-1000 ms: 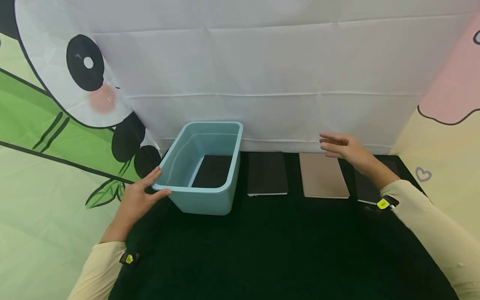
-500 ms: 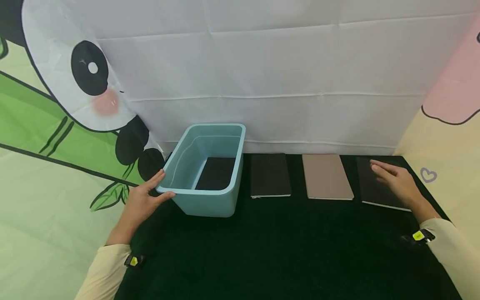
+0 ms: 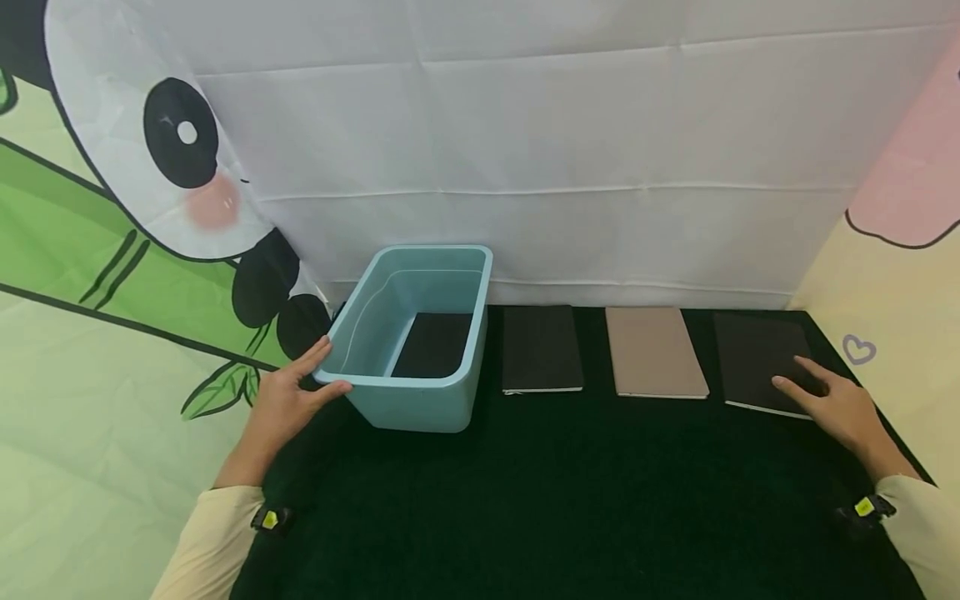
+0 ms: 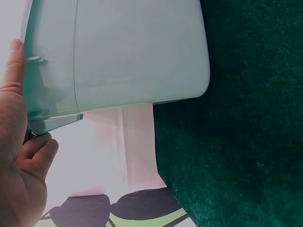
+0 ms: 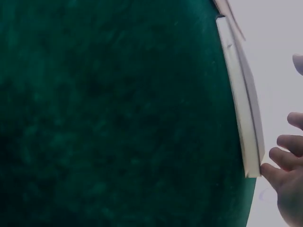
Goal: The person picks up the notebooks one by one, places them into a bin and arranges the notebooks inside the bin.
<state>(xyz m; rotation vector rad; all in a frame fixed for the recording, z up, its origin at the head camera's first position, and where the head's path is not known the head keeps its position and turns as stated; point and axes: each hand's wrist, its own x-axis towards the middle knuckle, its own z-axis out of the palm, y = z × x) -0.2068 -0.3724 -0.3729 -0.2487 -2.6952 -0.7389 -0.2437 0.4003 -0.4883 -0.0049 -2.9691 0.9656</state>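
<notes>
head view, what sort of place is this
Probably a staged recording booth, not a home: a printed cartoon panda backdrop walls in a table under dark green felt cloth, holding a light blue plastic bin and a neat row of flat notebooks.

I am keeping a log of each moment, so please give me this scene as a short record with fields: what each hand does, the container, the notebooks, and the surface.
left hand: holds the near left corner of the bin, thumb on the rim
right hand: fingers resting on the right black notebook, near its front edge
bin: light blue plastic, open top, one black notebook lying flat inside
notebooks outside the bin: three in a row, middle black notebook, tan notebook, right black notebook
surface: dark green cloth
</notes>
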